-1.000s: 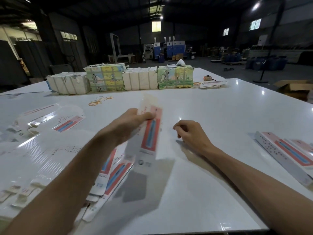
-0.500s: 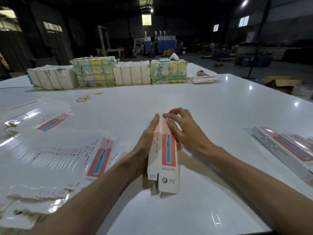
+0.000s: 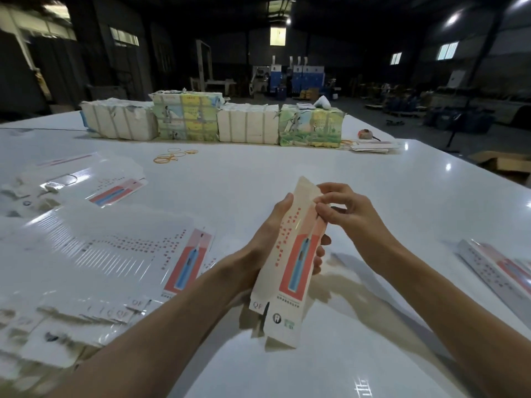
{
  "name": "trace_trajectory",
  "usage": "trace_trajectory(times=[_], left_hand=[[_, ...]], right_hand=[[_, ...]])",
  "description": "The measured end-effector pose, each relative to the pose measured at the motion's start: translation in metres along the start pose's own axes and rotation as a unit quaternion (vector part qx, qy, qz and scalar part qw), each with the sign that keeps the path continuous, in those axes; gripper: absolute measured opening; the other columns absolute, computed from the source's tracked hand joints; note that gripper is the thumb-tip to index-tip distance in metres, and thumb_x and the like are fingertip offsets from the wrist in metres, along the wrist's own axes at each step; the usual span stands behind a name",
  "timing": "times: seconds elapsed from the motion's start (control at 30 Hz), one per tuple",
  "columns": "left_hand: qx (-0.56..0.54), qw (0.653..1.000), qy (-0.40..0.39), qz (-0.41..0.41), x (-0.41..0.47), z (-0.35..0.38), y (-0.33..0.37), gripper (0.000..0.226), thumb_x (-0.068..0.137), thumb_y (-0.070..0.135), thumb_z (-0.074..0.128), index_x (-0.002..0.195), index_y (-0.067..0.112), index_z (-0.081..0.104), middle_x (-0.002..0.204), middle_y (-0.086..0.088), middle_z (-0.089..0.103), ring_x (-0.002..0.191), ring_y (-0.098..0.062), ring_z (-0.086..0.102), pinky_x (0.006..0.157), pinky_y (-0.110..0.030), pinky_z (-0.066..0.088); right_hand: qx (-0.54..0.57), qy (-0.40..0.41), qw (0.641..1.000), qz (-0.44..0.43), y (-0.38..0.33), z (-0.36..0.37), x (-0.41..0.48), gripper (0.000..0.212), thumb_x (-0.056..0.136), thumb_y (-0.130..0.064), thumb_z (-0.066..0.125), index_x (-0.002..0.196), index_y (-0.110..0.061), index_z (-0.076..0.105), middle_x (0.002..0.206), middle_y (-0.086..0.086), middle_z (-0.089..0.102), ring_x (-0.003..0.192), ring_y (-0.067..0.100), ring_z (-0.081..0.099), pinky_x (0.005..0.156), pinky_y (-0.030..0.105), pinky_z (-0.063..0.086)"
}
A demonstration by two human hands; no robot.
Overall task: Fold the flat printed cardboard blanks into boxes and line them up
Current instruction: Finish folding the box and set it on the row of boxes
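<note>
A long white cardboard blank (image 3: 290, 262) with a red panel and a blue pen picture stands lifted over the white table (image 3: 287, 173), partly opened into a sleeve. My left hand (image 3: 270, 239) wraps round its middle from behind, fingertips showing at its right edge. My right hand (image 3: 342, 209) pinches the upper right edge near the top flap. Flat printed blanks (image 3: 120, 254) lie spread at the left. Folded boxes (image 3: 494, 268) lie at the right edge.
Wrapped bundles of stock (image 3: 212, 122) stand in a row at the table's far side. Rubber bands (image 3: 172, 156) lie in front of them. A small stack of blanks (image 3: 373, 146) sits far right. A brown carton (image 3: 502, 163) is beyond the table's right edge.
The blank has been raised and tilted upright. My right hand has shifted from its top middle to the upper right edge, and the sleeve has opened wider.
</note>
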State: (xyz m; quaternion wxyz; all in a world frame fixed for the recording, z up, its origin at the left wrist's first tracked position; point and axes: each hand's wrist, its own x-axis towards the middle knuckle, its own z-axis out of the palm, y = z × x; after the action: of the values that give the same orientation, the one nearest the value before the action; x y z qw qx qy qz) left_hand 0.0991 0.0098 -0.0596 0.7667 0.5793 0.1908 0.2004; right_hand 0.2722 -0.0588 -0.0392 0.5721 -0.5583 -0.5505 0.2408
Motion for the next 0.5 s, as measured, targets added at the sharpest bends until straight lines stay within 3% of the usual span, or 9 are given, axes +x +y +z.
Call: trace_trajectory(times=[0.17,0.27,0.37,0.5], left_hand=[[0.018,0.999,-0.035,-0.004,0.002,0.003,0.005,0.075,0.099,0.07,0.021,0.115,0.008,0.061,0.093,-0.011,0.074,0.073,-0.025,0.072,0.068,-0.036,0.063],[0.002,1.0,-0.01,-0.027,0.005,0.01,0.003,0.072,0.098,0.073,0.027,0.101,0.009,0.059,0.08,-0.007,0.066,0.063,-0.02,0.065,0.062,-0.033,0.06],[-0.039,0.998,0.008,-0.053,0.008,0.017,-0.001,0.068,0.088,0.079,0.039,0.083,0.012,0.049,0.066,-0.003,0.05,0.051,-0.012,0.047,0.053,-0.024,0.049],[-0.147,0.988,0.005,-0.039,0.01,0.002,-0.006,0.068,0.089,0.079,0.049,0.085,0.012,0.048,0.064,-0.002,0.045,0.049,-0.011,0.042,0.05,-0.022,0.045]], right_hand=[[0.112,-0.038,0.993,0.03,0.002,-0.01,0.001,0.017,0.093,-0.012,0.071,0.094,0.004,0.077,0.135,0.002,0.064,0.124,0.03,0.062,0.112,0.049,0.048],[0.167,-0.069,0.983,0.04,0.003,-0.01,0.0,0.035,0.085,-0.018,0.071,0.102,0.014,0.072,0.141,0.005,0.063,0.135,0.029,0.056,0.118,0.047,0.043],[0.204,-0.08,0.975,0.033,0.001,-0.006,0.002,0.03,0.088,-0.019,0.07,0.1,0.008,0.073,0.144,0.006,0.063,0.141,0.025,0.052,0.123,0.047,0.036],[0.178,-0.038,0.983,0.02,0.003,0.007,-0.001,0.029,0.094,-0.018,0.071,0.116,0.002,0.069,0.137,0.009,0.066,0.133,0.029,0.059,0.119,0.055,0.04]])
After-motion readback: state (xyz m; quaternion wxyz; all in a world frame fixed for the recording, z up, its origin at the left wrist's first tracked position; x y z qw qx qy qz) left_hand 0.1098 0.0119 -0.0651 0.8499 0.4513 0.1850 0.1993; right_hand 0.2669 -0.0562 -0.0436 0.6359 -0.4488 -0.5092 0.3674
